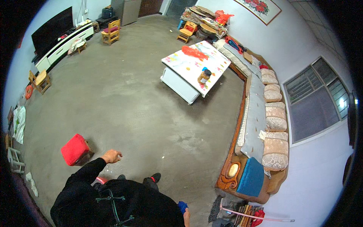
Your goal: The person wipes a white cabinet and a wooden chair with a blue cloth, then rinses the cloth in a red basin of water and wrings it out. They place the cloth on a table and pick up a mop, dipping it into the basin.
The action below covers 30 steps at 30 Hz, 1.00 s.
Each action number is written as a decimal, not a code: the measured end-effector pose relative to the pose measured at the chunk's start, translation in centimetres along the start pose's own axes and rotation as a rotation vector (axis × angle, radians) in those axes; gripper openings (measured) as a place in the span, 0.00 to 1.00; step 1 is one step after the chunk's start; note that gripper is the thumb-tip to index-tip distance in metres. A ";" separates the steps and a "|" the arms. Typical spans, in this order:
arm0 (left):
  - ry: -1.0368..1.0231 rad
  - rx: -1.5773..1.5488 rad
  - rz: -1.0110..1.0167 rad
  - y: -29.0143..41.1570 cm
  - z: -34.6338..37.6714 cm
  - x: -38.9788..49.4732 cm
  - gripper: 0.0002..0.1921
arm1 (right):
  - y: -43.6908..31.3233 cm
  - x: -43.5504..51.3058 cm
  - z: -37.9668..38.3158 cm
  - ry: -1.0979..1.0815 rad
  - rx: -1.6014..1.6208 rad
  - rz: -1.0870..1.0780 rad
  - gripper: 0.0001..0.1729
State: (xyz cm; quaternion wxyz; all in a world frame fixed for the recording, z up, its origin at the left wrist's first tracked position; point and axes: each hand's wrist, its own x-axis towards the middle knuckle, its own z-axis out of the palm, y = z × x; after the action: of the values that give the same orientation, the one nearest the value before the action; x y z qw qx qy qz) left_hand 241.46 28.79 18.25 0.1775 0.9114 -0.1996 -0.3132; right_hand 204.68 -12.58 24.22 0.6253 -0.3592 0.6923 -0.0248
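My left hand [112, 156] is held out over the concrete floor with its fingers loosely bent and slightly apart. Nothing shows in it. Just left of it stands a low stool with a red cushioned top [75, 150]. Under my left forearm, a red object [102, 180] is mostly hidden by my black sleeve. At the bottom edge, my right hand [186, 218] grips a bunched blue cloth [183, 207], and the frame cuts off part of this hand. A dark shoe with a red band [154, 178] shows beyond my black top.
A low table [195, 75] holds a dark-lidded jar [204, 76] and a red plastic bag [195, 53]. A long wooden sofa [252, 113] lines the right wall. Small wooden chairs [111, 33] and a white TV cabinet [66, 45] stand at left. A pink-handled broom [255, 215] lies at lower right.
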 end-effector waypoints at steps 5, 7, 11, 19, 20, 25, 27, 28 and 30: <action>0.025 -0.003 -0.020 -1.4 4.0 1.3 0.15 | -7.3 15.1 -1.1 -0.090 -0.016 -0.134 0.25; -0.016 -0.019 -0.134 -3.7 4.5 -0.1 0.16 | -10.4 16.5 0.3 -0.104 -0.049 -0.174 0.26; -0.184 0.052 -0.308 -6.8 3.3 -1.4 0.18 | -17.3 14.8 6.6 -0.187 -0.004 -0.229 0.26; -0.130 -0.005 -0.367 -7.8 -3.9 9.1 0.18 | -19.6 17.1 13.5 -0.054 -0.111 -0.219 0.27; -0.118 -0.033 -0.377 -8.3 -5.6 10.8 0.17 | -19.5 16.9 14.7 0.022 -0.194 -0.177 0.27; -0.050 -0.031 -0.139 -3.7 -13.4 22.9 0.15 | -14.8 22.4 10.0 -0.015 -0.090 -0.019 0.35; -0.001 -0.017 -0.126 -1.9 -16.3 26.0 0.15 | -13.6 22.0 9.5 -0.033 -0.066 0.047 0.35; 0.019 -0.003 -0.148 -1.5 -17.5 27.1 0.15 | -13.9 21.4 10.4 -0.041 -0.075 0.076 0.35; 0.052 0.009 -0.168 -0.5 -18.9 29.0 0.15 | -15.5 20.1 12.2 -0.041 -0.099 0.102 0.35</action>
State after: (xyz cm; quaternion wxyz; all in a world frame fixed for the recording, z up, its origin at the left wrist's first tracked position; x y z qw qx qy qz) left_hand 274.72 19.24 17.55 0.1517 0.9334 -0.1192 -0.3024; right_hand 223.53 -29.63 11.99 0.6213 -0.3542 0.6972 0.0488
